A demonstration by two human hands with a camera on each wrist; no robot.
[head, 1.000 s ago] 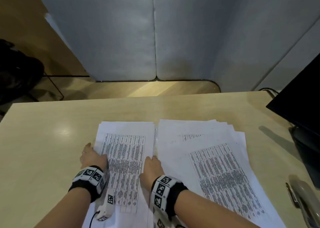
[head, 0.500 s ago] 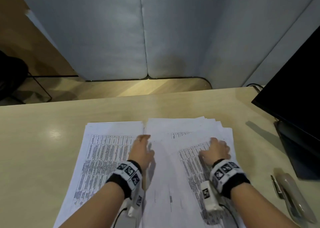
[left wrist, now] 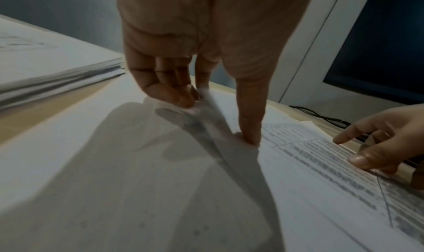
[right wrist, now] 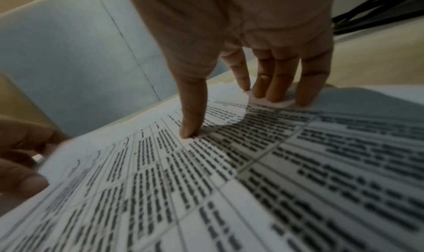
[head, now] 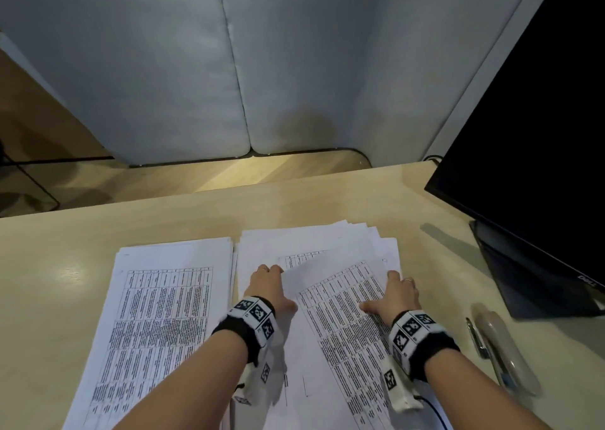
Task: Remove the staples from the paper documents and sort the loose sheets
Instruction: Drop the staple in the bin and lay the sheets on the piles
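Two piles of white printed sheets lie on the table. The left stack (head: 170, 315) is squared up. The right pile (head: 314, 243) is fanned out, with a printed top sheet (head: 343, 325) lying askew on it. My left hand (head: 275, 285) pinches that sheet's left edge: its fingers (left wrist: 174, 92) curl under the lifted edge and the thumb presses on top. My right hand (head: 386, 292) lies on the sheet's right part with straight fingers (right wrist: 275, 85) and the thumb pressed on the print. No staple shows.
The table (head: 98, 233) is pale wood. A grey stapler-like tool (head: 504, 351) with a thin metal piece beside it lies near the front right. A black monitor (head: 530, 135) and its base stand at the right, with cables behind. Grey padded panels stand behind the table.
Both hands moved from the left stack to the right pile. The left hand has since taken the top sheet's left edge and lifted it slightly.
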